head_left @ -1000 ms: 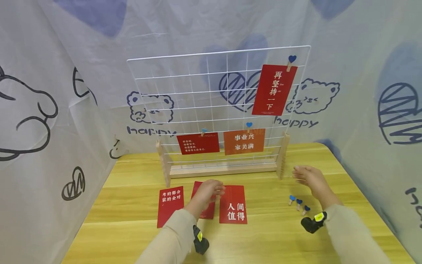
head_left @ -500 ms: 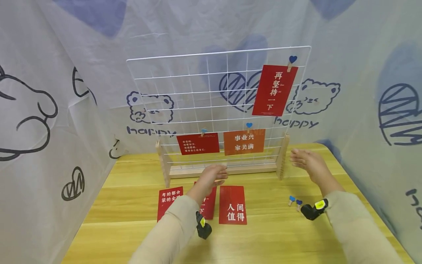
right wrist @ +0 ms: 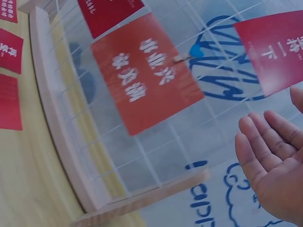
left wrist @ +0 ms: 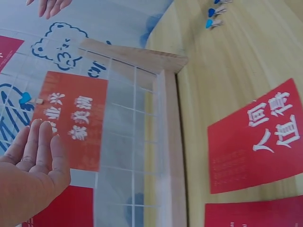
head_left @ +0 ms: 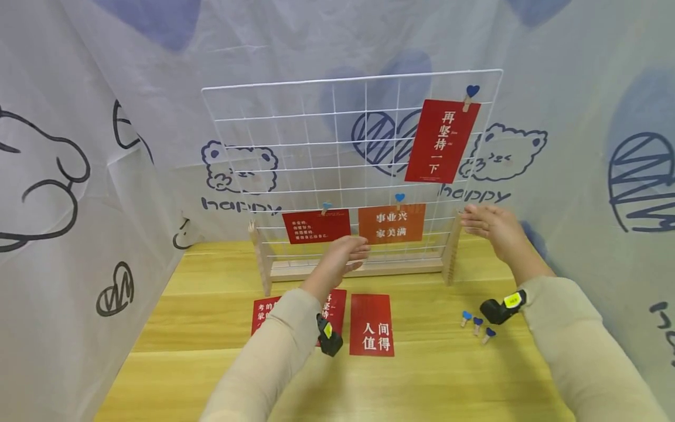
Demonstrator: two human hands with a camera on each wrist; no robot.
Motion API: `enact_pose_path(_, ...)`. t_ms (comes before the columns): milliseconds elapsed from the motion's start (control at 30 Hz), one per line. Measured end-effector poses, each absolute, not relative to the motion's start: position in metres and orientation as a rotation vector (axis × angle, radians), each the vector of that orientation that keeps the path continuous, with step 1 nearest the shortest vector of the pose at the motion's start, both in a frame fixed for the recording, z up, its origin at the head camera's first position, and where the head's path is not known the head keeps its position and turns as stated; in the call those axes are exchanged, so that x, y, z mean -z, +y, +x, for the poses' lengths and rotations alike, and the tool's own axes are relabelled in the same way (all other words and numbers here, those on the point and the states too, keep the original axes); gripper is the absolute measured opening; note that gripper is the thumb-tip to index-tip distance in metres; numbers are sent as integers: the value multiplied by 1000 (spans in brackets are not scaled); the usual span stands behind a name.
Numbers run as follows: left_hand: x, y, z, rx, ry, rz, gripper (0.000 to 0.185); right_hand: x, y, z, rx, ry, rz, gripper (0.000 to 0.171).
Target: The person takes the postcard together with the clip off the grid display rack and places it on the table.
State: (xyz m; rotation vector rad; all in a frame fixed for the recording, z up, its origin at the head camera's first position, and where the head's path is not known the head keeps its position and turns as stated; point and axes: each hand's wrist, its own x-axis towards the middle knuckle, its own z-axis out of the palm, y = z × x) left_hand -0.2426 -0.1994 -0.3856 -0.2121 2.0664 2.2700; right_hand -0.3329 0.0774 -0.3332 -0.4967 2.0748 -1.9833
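My left hand (head_left: 341,258), fingers extended and holding nothing, is raised in front of the white wire grid (head_left: 295,138). In the head view its fingertips overlap the lower edge of the orange card (head_left: 391,224), which a light blue heart clip (head_left: 399,198) fastens to the grid. My right hand (head_left: 493,228) hovers by the grid's right wooden post (head_left: 451,252), its fingers straight and nothing in them. Above it hangs a tall red card (head_left: 442,142) under a dark blue heart clip (head_left: 471,92). A smaller red card (head_left: 316,226) hangs left of the orange one.
On the wooden table (head_left: 432,375) lie a red card with white characters (head_left: 371,325) and two more red cards partly hidden by my left arm. Several small heart clips (head_left: 477,326) lie at the right. A printed cloth (head_left: 158,82) encloses the back and sides.
Both hands have risen from low over the table toward the grid, fingers still extended. The cards and clips stay where they were; my right wrist no longer covers one loose clip.
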Motion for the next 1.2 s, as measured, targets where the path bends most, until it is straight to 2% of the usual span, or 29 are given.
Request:
enact_pose_path(200,374,-197,-252,-2298,2077,-132,40,313,74,-338,2094,2020,-531,20)
enact_pose_path(433,361,-190,-257,-2284,2093,-99,42,294,65,-343,2083,2135,-529,29)
enact_pose_path(867,345,-176,-274,-2302,2133,-61,38,266,58,-350,2229,2061,-559,25)
enact_pose_path(1100,335,-174,-284,-2339,2157,-60,38,251,56,-355,2229,2128,-545,42)
enact_pose_path(1200,333,-173,-287,-2339,2181,-80,37,245,54,-357,2266,2128,-528,38)
